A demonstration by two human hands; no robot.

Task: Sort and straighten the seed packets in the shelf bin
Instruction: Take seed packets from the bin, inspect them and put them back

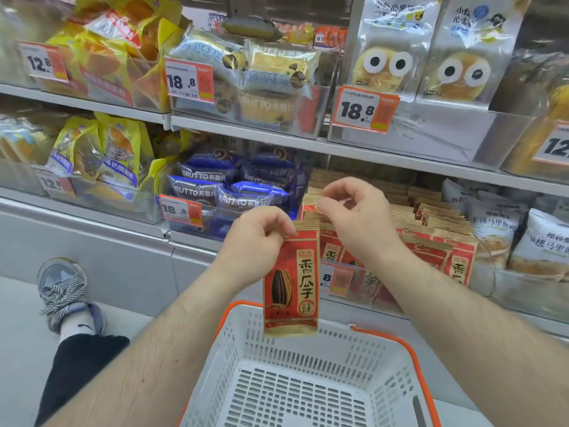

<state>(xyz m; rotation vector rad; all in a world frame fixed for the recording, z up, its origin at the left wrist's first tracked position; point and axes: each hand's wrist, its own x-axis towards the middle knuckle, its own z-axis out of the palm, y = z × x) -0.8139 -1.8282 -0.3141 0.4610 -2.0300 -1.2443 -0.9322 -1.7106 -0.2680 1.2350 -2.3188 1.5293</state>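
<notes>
My left hand (257,238) pinches the top edge of a red and tan sunflower seed packet (292,282), which hangs upright above a white basket. My right hand (354,217) hovers just right of it over the clear shelf bin (354,288). Its fingers are curled, with the fingertips at the top of a packet standing in the bin; whether they grip it is unclear. Several more red seed packets (431,241) stand in rows in that bin, some leaning.
A white plastic basket with an orange rim (385,337) sits below my hands. Blue snack bags (215,186) fill the bin to the left, white walnut-snack bags (498,229) the right. Bread packs line the shelf above. A leg and sneaker (64,291) are at the left.
</notes>
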